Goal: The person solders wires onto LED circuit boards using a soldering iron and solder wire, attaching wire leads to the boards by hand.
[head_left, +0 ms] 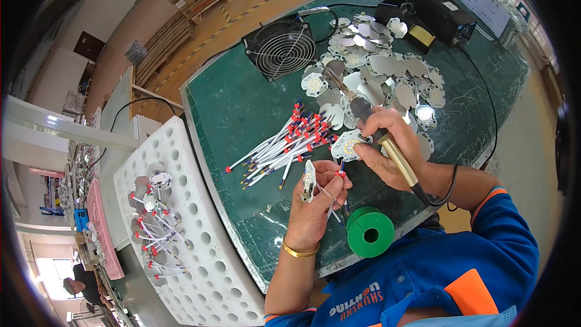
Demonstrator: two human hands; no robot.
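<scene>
My right hand (pixel 396 148) grips a soldering iron (pixel 398 160) with a brass-coloured handle, its tip pointing up and left over the table. The thumb of that hand also pinches a small white LED board (pixel 348 145). Fingers closed, my left hand (pixel 313 206) holds another LED board (pixel 309 180), tilted on edge, and a white wire with a red collar (pixel 340 174). Just right of it stands a green solder spool (pixel 357 230). Beyond my hands lies a bundle of white wires (pixel 284 145) with red collars. Loose LED boards (pixel 387 66) are heaped behind the iron.
A black fan (pixel 282 53) sits at the table's far left. A black soldering station (pixel 445 17) and a yellow sponge (pixel 422 35) stand at the back right. Left of the green table, a white perforated board (pixel 209 254) carries wired LED boards. The iron's cord (pixel 489 94) runs along the right.
</scene>
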